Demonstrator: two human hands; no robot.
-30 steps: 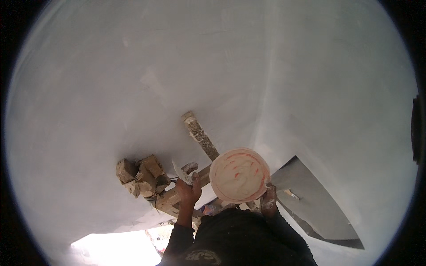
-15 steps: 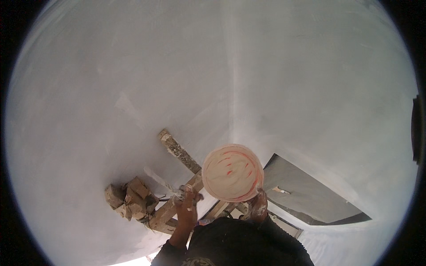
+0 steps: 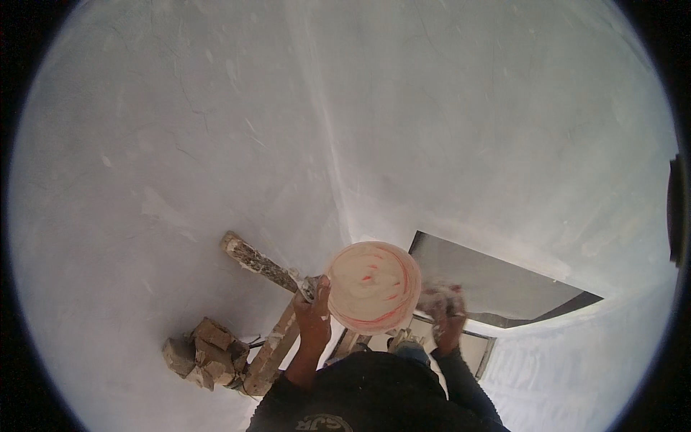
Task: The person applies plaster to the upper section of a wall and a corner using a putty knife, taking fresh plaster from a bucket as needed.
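Observation:
A round, pale bucket (image 3: 371,284) holds smooth off-white paste with red streaks around its upper middle and rim. My left hand (image 3: 313,309) is at the bucket's left side, fingers closed on a paste-coated putty knife (image 3: 302,286); whether it also grips the rim is unclear. My right hand (image 3: 445,313), whitened with paste, is just off the bucket's right side, blurred, so its finger shape and any contents are unclear.
Weathered timbers (image 3: 255,261) cross at centre-left, with rough, broken blocks (image 3: 212,349) bound beside them. Plastered grey-white surfaces (image 3: 165,129) surround me, meeting in a pale corner. A rectangular opening (image 3: 489,273) with a grey interior lies right of the bucket.
My right hand has left the bucket's rim and moved right. My left hand with the putty knife has come against the bucket's left side. The view has shifted, with timbers and blocks sliding left.

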